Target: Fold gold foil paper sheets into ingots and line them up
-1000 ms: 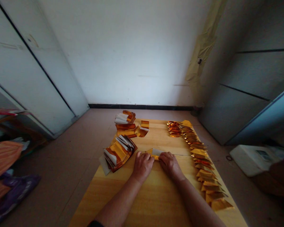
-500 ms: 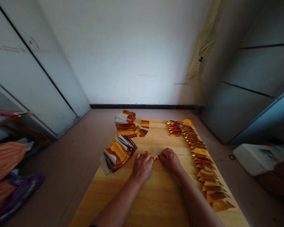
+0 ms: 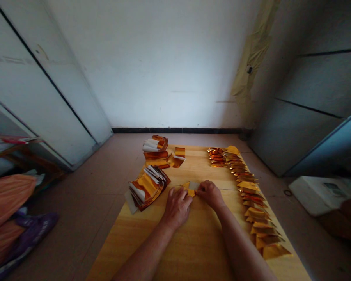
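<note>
A partly folded sheet of gold foil paper point(image 3: 191, 190), with a grey-white back showing, lies on the wooden table point(image 3: 152, 238) between my hands. My left hand point(image 3: 178, 207) presses its left side with bent fingers. On its right edge, my right hand point(image 3: 210, 194) pinches the paper between thumb and fingers. Left of my left hand lies a fanned stack of gold foil sheets point(image 3: 149, 186), some showing pale backs. A long row of folded gold paper pieces point(image 3: 253, 199) runs down the table's right side.
More loose foil sheets point(image 3: 155, 158) and a small curled stack point(image 3: 156, 143) lie at the far left corner. A shorter row of folded pieces point(image 3: 216, 157) sits at the far right. Beside the table are a white box point(image 3: 310, 195) and bags point(image 3: 8, 210) on the floor.
The fingers of my left hand have shifted slightly right over the paper. My right hand keeps its pinch on the right edge. The view has moved a little.
</note>
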